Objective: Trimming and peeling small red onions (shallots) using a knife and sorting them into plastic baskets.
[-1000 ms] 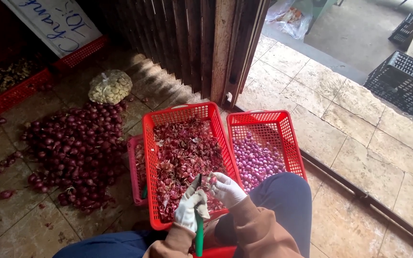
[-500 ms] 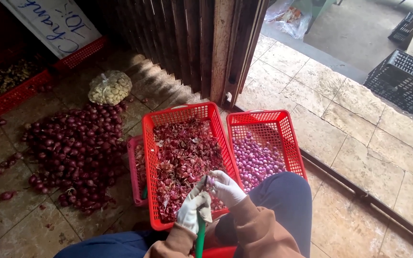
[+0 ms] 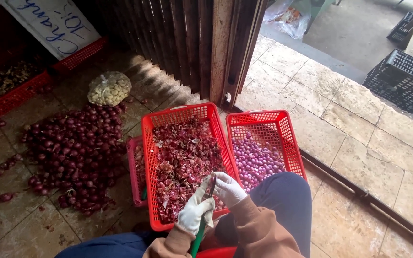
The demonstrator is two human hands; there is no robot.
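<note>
Both my hands wear white gloves and work over the near end of a red plastic basket (image 3: 150,143) full of purple-red shallot skins (image 3: 182,157). My left hand (image 3: 196,211) is shut on a knife with a green handle (image 3: 197,241), its blade (image 3: 211,184) pointing up and away. My right hand (image 3: 229,188) is curled against the blade around a small shallot that the fingers mostly hide. To the right, a second red basket (image 3: 292,143) holds peeled pale-purple shallots (image 3: 256,162).
A heap of unpeeled red shallots (image 3: 72,153) lies on the tiled floor at left, with a net bag of garlic (image 3: 109,88) behind it. A folding metal door (image 3: 187,43) stands ahead. Black crates (image 3: 402,79) sit far right. My knee (image 3: 283,200) is beside the right basket.
My hands have stayed over the basket's near end, shifting only slightly as the knife works at the shallot. Nothing else has moved.
</note>
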